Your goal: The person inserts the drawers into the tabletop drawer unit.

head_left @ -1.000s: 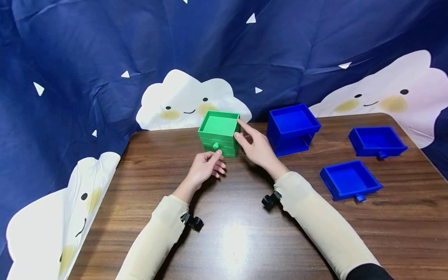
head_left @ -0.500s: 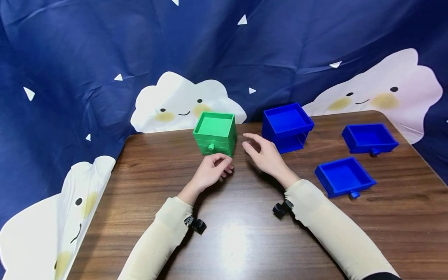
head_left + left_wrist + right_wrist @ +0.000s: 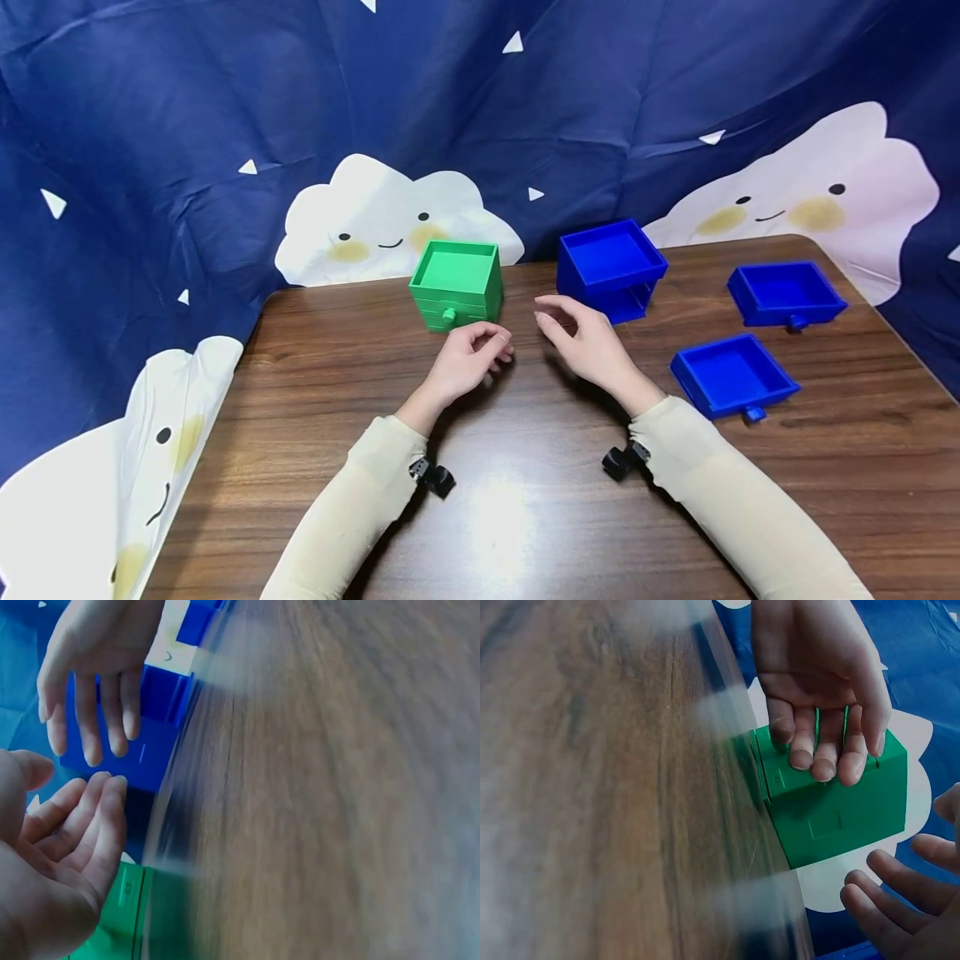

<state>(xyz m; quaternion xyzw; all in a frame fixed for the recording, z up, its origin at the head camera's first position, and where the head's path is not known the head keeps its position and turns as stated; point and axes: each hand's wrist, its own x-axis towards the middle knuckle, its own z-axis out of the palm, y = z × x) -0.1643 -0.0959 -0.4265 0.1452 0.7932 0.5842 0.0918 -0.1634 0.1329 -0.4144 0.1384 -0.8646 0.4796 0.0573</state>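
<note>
A small green drawer box (image 3: 457, 283), with an open-topped tray and a round knob on its front, stands upright at the back of the table. Just in front of its right corner hovers my left hand (image 3: 467, 362), fingers loosely bent and holding nothing. To the right, my right hand (image 3: 588, 346) is relaxed and bare, in front of a blue cabinet (image 3: 611, 262) whose lower compartment gapes. In the left wrist view both hands appear apart from the green box (image 3: 112, 922). The right wrist view shows the green box (image 3: 840, 814) behind the left hand's fingers.
Two loose blue drawers with knobs lie on the right: a back drawer (image 3: 787, 292) and a nearer drawer (image 3: 735, 375), beside the right forearm. A dark blue cloud-patterned cloth (image 3: 450, 100) hangs behind the brown wooden table (image 3: 337, 375).
My left hand has left the green box's knob and shifted right. My right hand has come away from the box's side, toward the right and nearer me. The view has shifted slightly.
</note>
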